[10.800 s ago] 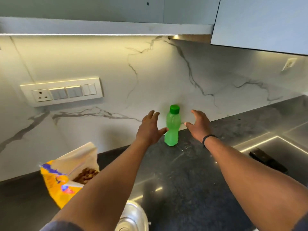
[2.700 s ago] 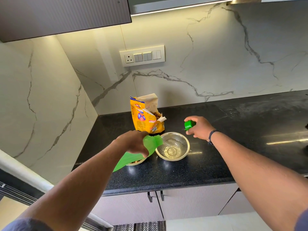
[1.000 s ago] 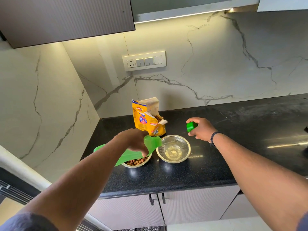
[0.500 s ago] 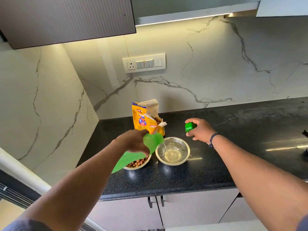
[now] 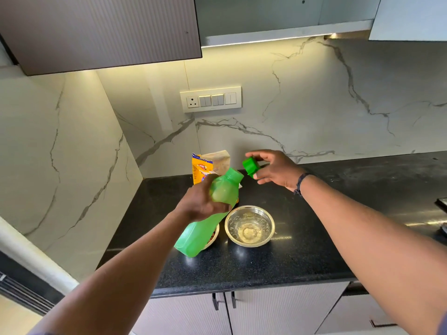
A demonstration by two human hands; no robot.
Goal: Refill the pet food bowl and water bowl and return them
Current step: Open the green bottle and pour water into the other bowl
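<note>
My left hand (image 5: 200, 201) grips the green water bottle (image 5: 208, 216) around its neck, open mouth tilted up and to the right. My right hand (image 5: 275, 170) pinches the green cap (image 5: 251, 166) just right of the bottle's mouth, a small gap between them. A steel water bowl (image 5: 249, 225) with clear water stands on the black counter (image 5: 278, 267) below the cap. The steel food bowl (image 5: 213, 239) with brown kibble sits left of it, mostly hidden behind the bottle. The yellow pet food bag (image 5: 202, 165) stands open behind the bowls, against the wall.
A marble corner wall closes the counter on the left and back. A switch panel (image 5: 210, 99) hangs on the back wall, under dark upper cabinets (image 5: 101, 32). The counter's front edge runs above cabinet doors (image 5: 278, 313). A dark hob edge (image 5: 441, 204) shows at far right.
The bottle has tipped back from pouring over the water bowl, its mouth now raised. My right hand has lifted the cap up and towards the bottle's mouth.
</note>
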